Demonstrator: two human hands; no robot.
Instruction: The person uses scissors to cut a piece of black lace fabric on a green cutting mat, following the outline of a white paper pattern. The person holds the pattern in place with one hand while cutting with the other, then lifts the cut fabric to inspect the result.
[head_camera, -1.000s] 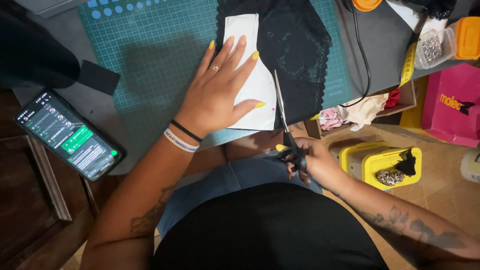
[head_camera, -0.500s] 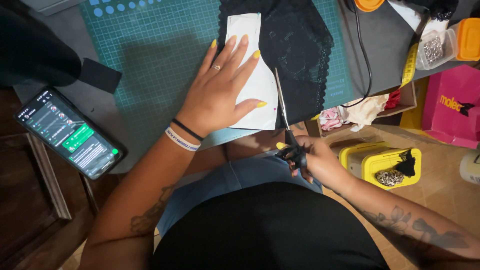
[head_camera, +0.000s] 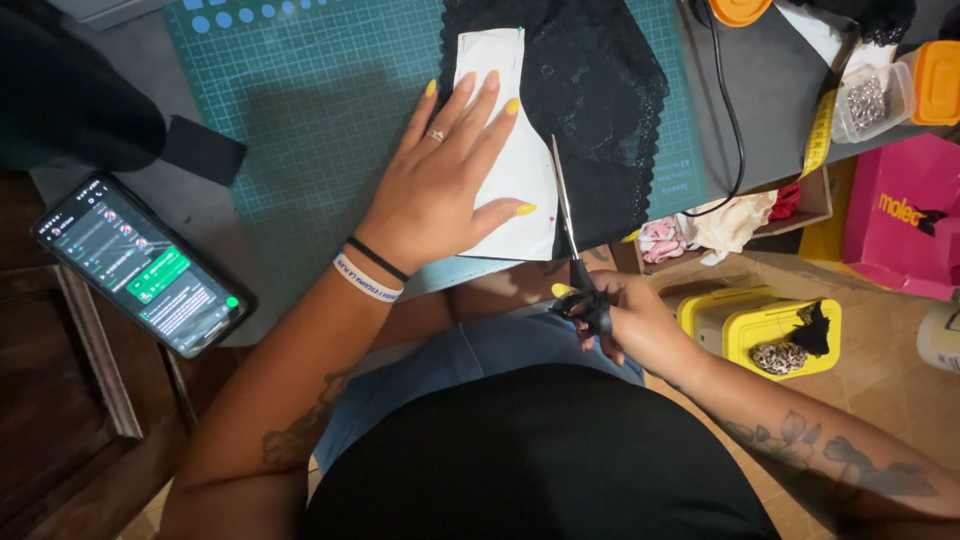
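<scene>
white paper pattern (head_camera: 512, 150) lies on black lace (head_camera: 600, 110), on the green cutting mat (head_camera: 300, 100) | left hand (head_camera: 440, 185) open, flat on pattern, likely to stop slipping | right hand (head_camera: 625, 315) clamped on scissors (head_camera: 568, 220), blades at pattern's right edge | phone (head_camera: 140, 265) far left of pattern on the worktop

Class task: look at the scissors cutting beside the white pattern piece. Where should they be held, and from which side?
Hold the scissors by the black looped handles at the end nearest the body, coming from the table's near edge, as the right hand does. The blades point away along the white pattern piece, which the left hand presses flat.
</scene>
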